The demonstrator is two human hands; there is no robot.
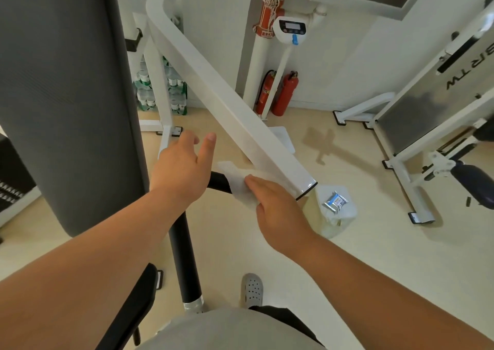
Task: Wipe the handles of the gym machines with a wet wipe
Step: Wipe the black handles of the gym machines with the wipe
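The fingers (254, 182) of my right hand (278, 210) lie pressed together and curl over the wipe (235, 180), holding it around the black handle (220, 182); my thumb is hidden underneath. The wipe is white and crumpled, with one corner sticking up towards the left and another fold hanging below my fingers. My left hand (179, 170) hovers just beside it, above the handle's left stretch. Its fingers (187, 138) are loosely spread and reach away from me with the thumb held apart, and they grip nothing. The handle bends down into a black tube (184, 256) that runs towards me and ends in a silver collar. A white beam (227, 95) slants down from the upper left, and its capped end sits just beside my right hand. To the left stands a tall grey pad (66, 95), upright and close to my left forearm. On the floor (347, 269) past the beam's end lies a clear bag (336, 221), and a small silver and blue pack (335, 201) rests on top of it. My grey clog (252, 289) shows below, between my forearms. Further back, two red extinguishers (286, 93) stand against the wall beside a white pipe (259, 69). Stacked water bottles (175, 90) sit behind the machine's frame. A white device with a small screen (291, 29) hangs above the extinguishers. At the right edge stands another white machine (427, 103), with a dark padded roller low down.
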